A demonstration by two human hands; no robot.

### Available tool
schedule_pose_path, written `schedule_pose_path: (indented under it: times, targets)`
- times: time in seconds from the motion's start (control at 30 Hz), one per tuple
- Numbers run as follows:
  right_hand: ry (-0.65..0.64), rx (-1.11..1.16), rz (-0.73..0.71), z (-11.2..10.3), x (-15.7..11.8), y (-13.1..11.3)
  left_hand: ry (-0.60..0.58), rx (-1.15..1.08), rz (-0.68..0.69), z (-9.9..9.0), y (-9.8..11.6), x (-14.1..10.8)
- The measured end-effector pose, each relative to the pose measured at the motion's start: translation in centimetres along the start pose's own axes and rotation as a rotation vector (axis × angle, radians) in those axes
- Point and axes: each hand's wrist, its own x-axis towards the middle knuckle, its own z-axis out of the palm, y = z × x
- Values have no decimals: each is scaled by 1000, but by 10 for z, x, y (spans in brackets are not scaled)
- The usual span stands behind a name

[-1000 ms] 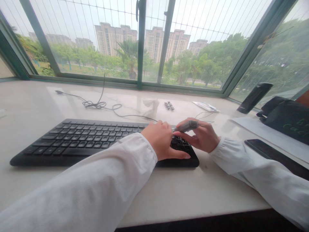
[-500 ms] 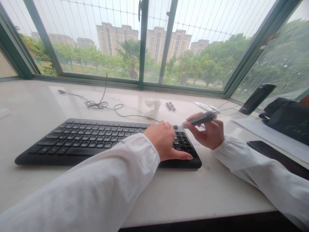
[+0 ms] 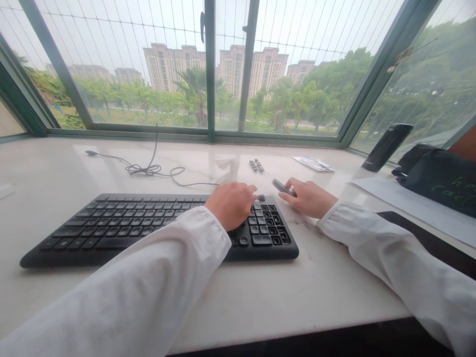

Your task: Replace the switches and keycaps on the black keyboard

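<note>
The small grey object (image 3: 283,187) is pinched in the right hand (image 3: 308,198), between the thumb and the first fingers, so these fingers are pressed together on it. Its front end points to the left, and it is held just above the top right corner of the black keyboard (image 3: 111,230), not touching it as far as I can see. The left hand (image 3: 230,206) lies on the right part of the same keyboard, with the fingers curved and a little spread over the keys, and it pinches nothing that I can see. Between the 2 hands, a single raised key (image 3: 261,197) stands in the top row.

Beyond the grip, a little group of loose keys (image 3: 256,165) lies on the white stone counter (image 3: 238,302), with a flat clear packet (image 3: 313,163) to the right of them. Left of the grip there is a coiled black cable (image 3: 143,170). Right of the right hand, a black bottle (image 3: 386,147) stands near a black bag (image 3: 442,178), and the bag lies on a white paper sheet (image 3: 401,203)
</note>
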Motion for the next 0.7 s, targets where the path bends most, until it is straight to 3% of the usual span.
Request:
schedule_pose_path:
  times: [0.23,0.33,0.5,0.6,0.7]
  targets:
    - [35,-19,-82,11,-1,-1,18,20,173,1,-1,13]
    - [54,12,-94,14,-1,-1,9,4,158,1,2,15]
    - [92,74,-75,9,-1,1,145,-79,117,0,2,12]
    - [199,246,-123,-4,-5,-2,236,-157,132,-3,2,9]
    - [127,561,-244,-13,-11,-9,287,-221,121,-6,4,5]
